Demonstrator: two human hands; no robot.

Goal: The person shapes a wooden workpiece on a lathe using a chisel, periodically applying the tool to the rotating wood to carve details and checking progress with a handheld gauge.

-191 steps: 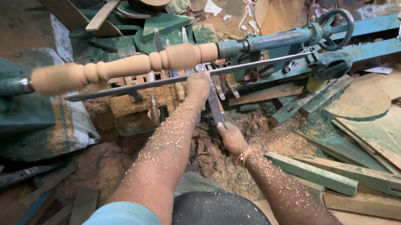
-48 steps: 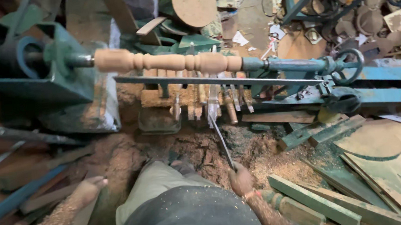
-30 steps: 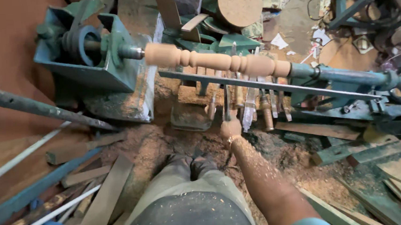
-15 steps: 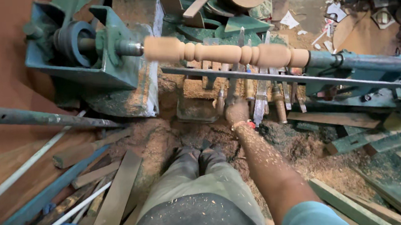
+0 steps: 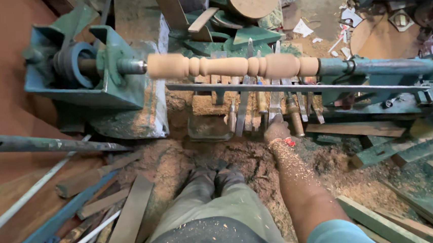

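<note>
One hand (image 5: 277, 131), the right, is reaching down among the row of turning chisels (image 5: 256, 106) that are leaning handle-down against the lathe's long tool rest (image 5: 295, 87), where they are standing close by for quick picking. Its fingers are curling around the lower part of one chisel (image 5: 275, 107), though how firmly they are closing I cannot tell. Sawdust is coating the forearm. Left hand is not showing clearly; only a sliver may be peeking at the bottom edge. Above the rest, the pale wooden spindle (image 5: 233, 66) is sitting clamped between the green headstock (image 5: 96, 69) and the tailstock (image 5: 375, 66), already carrying beads, coves and smooth cylinders.
</note>
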